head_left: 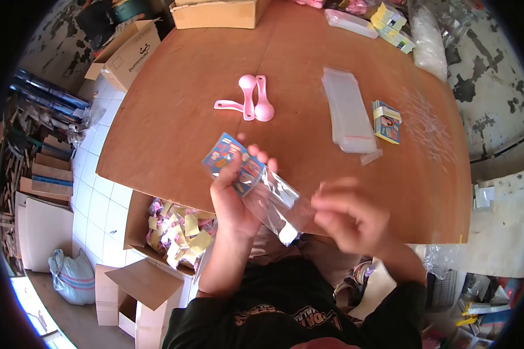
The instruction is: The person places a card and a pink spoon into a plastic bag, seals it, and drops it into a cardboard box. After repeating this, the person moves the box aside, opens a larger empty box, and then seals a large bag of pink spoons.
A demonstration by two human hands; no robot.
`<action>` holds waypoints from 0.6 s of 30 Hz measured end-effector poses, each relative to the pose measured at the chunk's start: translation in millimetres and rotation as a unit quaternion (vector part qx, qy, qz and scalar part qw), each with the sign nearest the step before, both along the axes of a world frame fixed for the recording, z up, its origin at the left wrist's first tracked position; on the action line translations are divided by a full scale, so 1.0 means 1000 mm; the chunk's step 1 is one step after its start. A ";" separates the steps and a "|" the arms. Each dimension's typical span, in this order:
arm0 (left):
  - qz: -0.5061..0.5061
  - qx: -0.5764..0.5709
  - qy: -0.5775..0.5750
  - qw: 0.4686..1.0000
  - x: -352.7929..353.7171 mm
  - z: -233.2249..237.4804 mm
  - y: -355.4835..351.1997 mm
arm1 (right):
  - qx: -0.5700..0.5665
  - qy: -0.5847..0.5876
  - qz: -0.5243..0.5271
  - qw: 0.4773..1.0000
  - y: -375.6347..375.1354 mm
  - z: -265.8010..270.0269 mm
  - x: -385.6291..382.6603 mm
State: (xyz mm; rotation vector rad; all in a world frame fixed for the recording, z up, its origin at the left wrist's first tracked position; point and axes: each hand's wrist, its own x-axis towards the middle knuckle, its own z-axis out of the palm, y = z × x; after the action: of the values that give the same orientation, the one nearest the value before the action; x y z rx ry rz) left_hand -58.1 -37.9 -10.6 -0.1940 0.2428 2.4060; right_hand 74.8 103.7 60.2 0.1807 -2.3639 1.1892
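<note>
Beyond the fingers of the left hand [236, 192], pink plastic measuring spoons [264, 111] are laid together on the brown wooden table [297, 52]; two round bowls and three handles can be counted. Farther right, ahead of the right hand [352, 215], one stack of long clear plastic sleeves [349, 110] is seen, its number not countable, then one banded bundle of small printed cards [387, 125] and a scatter of thin clear strips [428, 125], too fine to be counted.

By the left hand, palm up, a blue printed card [250, 174] is pinched under the thumb, with the fingers curled behind it; one clear plastic bag [273, 200] is held along with it, stretched toward the right hand. Whether the card lies inside the bag cannot be told. The right hand is blurred, its fingers half curled beside the bag's far end; whether anything is gripped there cannot be told.

Below and left of the left-hand grip, an open brown cardboard box with raised flaps [148, 285] is seen; nearer that grip, another open cardboard box [136, 221] is filled with a heap of pink pieces and pale yellow slips [183, 232], too many to be counted.
</note>
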 end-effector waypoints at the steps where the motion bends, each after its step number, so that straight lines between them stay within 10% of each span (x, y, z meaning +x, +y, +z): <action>1: 0.037 0.008 0.015 0.999 -0.005 -0.002 -0.002 | 0.036 -0.022 -0.011 0.999 0.007 0.010 -0.016; 9: 0.058 0.010 0.021 0.998 -0.006 0.004 -0.008 | 0.218 -0.056 0.046 0.973 0.074 -0.038 -0.180; 18: 0.095 -0.022 0.072 0.993 -0.008 0.016 -0.008 | 0.495 -0.035 0.002 0.868 0.110 -0.038 -0.201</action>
State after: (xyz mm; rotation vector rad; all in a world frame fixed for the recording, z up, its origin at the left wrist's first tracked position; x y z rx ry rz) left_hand -66.1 -46.0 5.0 -0.0648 0.3572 2.6094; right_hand -126.0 214.1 22.6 0.4710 -2.8059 -0.1372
